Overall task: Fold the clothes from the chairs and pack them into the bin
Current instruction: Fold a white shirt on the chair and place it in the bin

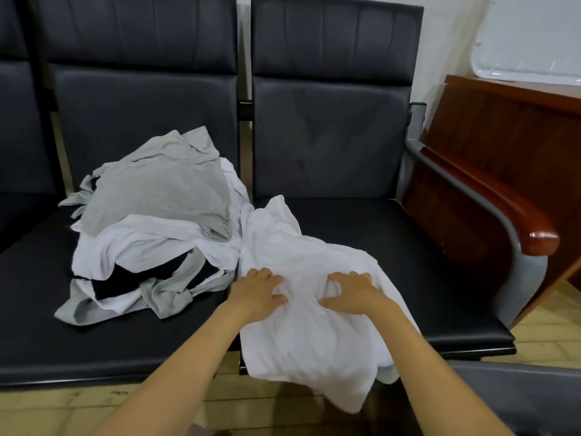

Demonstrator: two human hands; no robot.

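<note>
A white garment (301, 338) lies spread over the right black chair seat (434, 278), its lower part hanging past the front edge. My left hand (256, 292) and my right hand (352, 292) are on its middle with fingers curled, each bunching the white cloth. A heap of grey and white clothes (157, 221), with some black fabric in it, sits on the left chair seat (37, 309), touching the white garment's left edge. The bin is only partly seen as a grey rim (515, 382) at the lower right.
Black chair backs (330, 121) rise behind both seats. A wooden armrest (522, 221) bounds the right chair, with a brown wooden cabinet (509, 127) behind it. Pale tiled floor (63, 410) runs along the front.
</note>
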